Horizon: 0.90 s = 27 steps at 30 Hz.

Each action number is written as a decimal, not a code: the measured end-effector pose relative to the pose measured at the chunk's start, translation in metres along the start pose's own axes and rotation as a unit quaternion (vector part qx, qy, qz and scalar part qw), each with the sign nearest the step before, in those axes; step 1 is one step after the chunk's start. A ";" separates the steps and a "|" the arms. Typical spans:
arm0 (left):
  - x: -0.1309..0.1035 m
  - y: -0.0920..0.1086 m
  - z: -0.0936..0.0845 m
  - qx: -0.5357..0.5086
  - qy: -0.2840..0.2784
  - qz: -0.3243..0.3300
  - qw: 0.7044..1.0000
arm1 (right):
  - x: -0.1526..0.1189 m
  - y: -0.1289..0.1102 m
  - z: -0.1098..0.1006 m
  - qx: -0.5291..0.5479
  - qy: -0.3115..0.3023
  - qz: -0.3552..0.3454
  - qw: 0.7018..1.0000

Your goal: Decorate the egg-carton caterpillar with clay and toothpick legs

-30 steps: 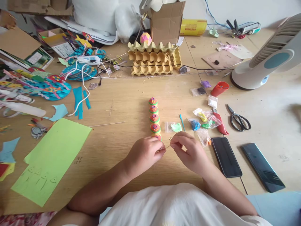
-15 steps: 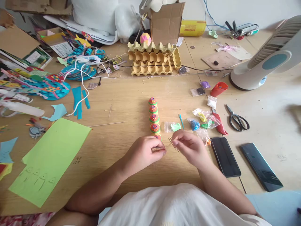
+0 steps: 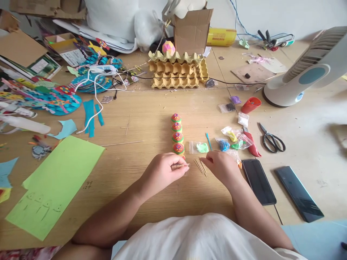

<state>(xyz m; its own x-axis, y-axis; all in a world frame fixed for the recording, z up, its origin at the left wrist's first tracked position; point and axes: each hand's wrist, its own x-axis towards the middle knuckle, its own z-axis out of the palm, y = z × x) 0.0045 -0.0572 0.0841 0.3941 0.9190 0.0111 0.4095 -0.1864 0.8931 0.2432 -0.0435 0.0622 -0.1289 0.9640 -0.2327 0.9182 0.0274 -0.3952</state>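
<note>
My left hand is closed around a bundle of toothpicks in a clear plastic wrapper, their ends showing between thumb and fingers. Several loose toothpicks lie side by side on the table between my hands. My right hand has its fingertips pinched at the upper end of this small pile, seemingly on one toothpick. Just beyond my left hand runs a row of domed pieces, coloured red and green with small faces. The nearest one is partly hidden by that hand.
Bags of coloured clay, a blue stick, scissors and two phones lie to the right. Egg cartons and a fan stand farther back. Green paper lies at left.
My right hand has brought a toothpick from beside the bundle down to the loose pile. My left hand has shifted slightly left and away from me, still holding the bundle.
</note>
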 end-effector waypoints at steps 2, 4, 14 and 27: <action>0.000 0.001 0.000 -0.007 -0.002 -0.003 1.000 | -0.006 -0.005 -0.005 0.086 0.034 -0.068 0.993; -0.001 0.002 0.000 -0.004 -0.007 -0.003 1.000 | -0.014 -0.013 -0.009 0.241 0.043 -0.183 0.952; -0.004 0.007 0.004 0.059 -0.042 0.005 0.997 | -0.025 -0.034 0.007 0.386 0.036 -0.215 0.896; 0.002 0.007 -0.001 -0.064 0.045 -0.005 0.997 | -0.024 -0.033 0.011 0.469 -0.057 -0.168 0.865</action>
<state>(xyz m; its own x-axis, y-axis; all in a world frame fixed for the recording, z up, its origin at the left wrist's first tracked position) 0.0074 -0.0560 0.0909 0.3130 0.9490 0.0380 0.3029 -0.1377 0.9430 0.2120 -0.0705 0.0705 -0.4146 0.9096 -0.0283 0.1204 0.0239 -0.9924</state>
